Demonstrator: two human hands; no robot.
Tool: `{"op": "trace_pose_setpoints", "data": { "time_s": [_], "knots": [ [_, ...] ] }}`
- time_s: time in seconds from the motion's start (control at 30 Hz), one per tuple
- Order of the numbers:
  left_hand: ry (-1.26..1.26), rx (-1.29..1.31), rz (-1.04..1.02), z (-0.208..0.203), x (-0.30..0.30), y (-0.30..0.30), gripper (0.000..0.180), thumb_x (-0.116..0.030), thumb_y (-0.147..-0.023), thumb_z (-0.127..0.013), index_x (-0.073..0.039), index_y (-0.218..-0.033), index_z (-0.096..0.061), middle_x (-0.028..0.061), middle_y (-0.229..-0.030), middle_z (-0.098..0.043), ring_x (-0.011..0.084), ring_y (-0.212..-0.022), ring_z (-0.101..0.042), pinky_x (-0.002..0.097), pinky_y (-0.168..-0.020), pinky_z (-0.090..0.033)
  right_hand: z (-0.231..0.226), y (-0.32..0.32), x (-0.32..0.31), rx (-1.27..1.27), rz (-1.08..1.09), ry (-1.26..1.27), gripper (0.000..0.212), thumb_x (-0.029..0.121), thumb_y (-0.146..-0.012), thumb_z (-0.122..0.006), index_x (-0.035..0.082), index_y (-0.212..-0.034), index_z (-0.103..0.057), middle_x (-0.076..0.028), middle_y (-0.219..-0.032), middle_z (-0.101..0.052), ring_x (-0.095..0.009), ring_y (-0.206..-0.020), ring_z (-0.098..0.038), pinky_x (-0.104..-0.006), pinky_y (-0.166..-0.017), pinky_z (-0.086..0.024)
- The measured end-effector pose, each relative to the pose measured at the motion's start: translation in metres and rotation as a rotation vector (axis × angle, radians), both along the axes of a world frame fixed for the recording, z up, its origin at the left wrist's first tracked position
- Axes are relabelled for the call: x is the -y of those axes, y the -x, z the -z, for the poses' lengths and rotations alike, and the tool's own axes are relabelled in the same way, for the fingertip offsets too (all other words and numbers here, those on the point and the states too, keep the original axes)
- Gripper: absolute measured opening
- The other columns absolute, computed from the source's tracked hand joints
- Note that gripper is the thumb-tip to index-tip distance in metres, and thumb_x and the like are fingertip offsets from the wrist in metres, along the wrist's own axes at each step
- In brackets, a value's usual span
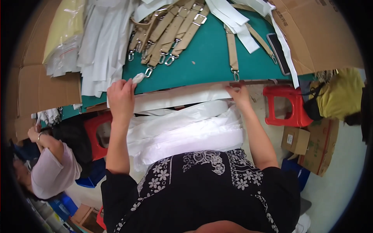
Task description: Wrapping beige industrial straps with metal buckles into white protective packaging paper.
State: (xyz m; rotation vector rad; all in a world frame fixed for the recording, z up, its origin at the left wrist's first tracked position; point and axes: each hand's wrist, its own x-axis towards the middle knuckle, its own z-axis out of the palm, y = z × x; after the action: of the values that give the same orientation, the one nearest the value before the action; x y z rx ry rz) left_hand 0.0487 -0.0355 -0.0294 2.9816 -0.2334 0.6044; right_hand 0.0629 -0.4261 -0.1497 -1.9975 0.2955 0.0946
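Note:
A long white paper strip point(182, 96) lies along the near edge of the green table point(210, 58). My left hand point(121, 97) presses its left end and pinches a small crumpled white wad point(138, 78). My right hand point(239, 95) holds the strip's right end at the table edge. More white paper sheets point(186, 130) spill over my lap below the strip.
Several tan straps with metal clasps point(171, 31) lie at the table's far side, one single strap point(232, 52) nearer. White sheets point(103, 46) pile at left; cardboard point(318, 35) at right. Red stools point(285, 105) point(97, 134), boxes point(296, 139), and another person's sleeve point(50, 167) lower left.

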Motion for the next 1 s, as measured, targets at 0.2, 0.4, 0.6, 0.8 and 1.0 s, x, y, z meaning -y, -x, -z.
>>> {"op": "trace_pose_setpoints", "data": {
  "time_s": [0.2, 0.4, 0.6, 0.8, 1.0],
  "knots": [
    [0.372, -0.24, -0.054, -0.023, -0.007, -0.023, 0.02, -0.008, -0.067, -0.071, -0.002, -0.073, -0.053, 0.0071, -0.071, -0.052, 0.0225, -0.066, -0.049, 0.032, -0.059, -0.039, -0.008, 0.018, -0.009, -0.034, -0.066, 0.199, 0.045, 0.03, -0.069, -0.072, -0.001, -0.098, -0.057, -0.01, -0.079, -0.06, -0.018, -0.066, -0.055, -0.0301, -0.063, -0.046],
    [0.547, -0.733, -0.094, -0.033, -0.019, -0.041, 0.019, -0.009, -0.073, -0.068, 0.0, -0.074, -0.052, -0.0019, -0.061, -0.048, 0.006, -0.057, -0.041, 0.0229, -0.052, -0.035, -0.004, 0.019, -0.007, -0.232, -0.017, -0.256, 0.025, 0.019, -0.076, -0.067, 0.001, -0.091, -0.059, 0.0, -0.071, -0.059, -0.008, -0.06, -0.05, -0.0226, -0.055, -0.042],
    [0.651, -0.826, -0.007, -0.039, -0.021, -0.042, 0.015, -0.012, -0.081, -0.06, 0.002, -0.081, -0.055, -0.0024, -0.065, -0.049, 0.0049, -0.06, -0.043, 0.021, -0.053, -0.036, -0.014, 0.018, -0.008, -0.266, 0.061, -0.395, 0.016, 0.017, -0.08, -0.063, 0.004, -0.088, -0.06, 0.003, -0.071, -0.058, -0.004, -0.06, -0.049, -0.0196, -0.053, -0.039],
    [0.255, -0.801, -0.135, -0.051, -0.004, -0.043, 0.02, -0.016, -0.077, -0.064, 0.002, -0.084, -0.057, 0.0051, -0.07, -0.056, 0.0131, -0.066, -0.052, 0.0264, -0.06, -0.041, -0.021, 0.028, -0.001, -0.207, 0.008, -0.497, 0.014, 0.016, -0.082, -0.061, 0.004, -0.09, -0.06, 0.002, -0.076, -0.06, -0.005, -0.064, -0.05, -0.02, -0.056, -0.04],
    [0.132, -0.169, 0.42, -0.074, 0.09, -0.009, 0.043, -0.03, -0.065, -0.072, -0.005, -0.097, -0.059, 0.0073, -0.093, -0.056, 0.025, -0.084, -0.054, 0.0371, -0.068, -0.045, -0.063, 0.041, 0.0, 0.156, -0.294, -0.115, 0.011, 0.009, -0.078, -0.061, 0.002, -0.086, -0.062, -0.005, -0.078, -0.061, -0.013, -0.068, -0.056, -0.0244, -0.06, -0.044]
  ]
}}
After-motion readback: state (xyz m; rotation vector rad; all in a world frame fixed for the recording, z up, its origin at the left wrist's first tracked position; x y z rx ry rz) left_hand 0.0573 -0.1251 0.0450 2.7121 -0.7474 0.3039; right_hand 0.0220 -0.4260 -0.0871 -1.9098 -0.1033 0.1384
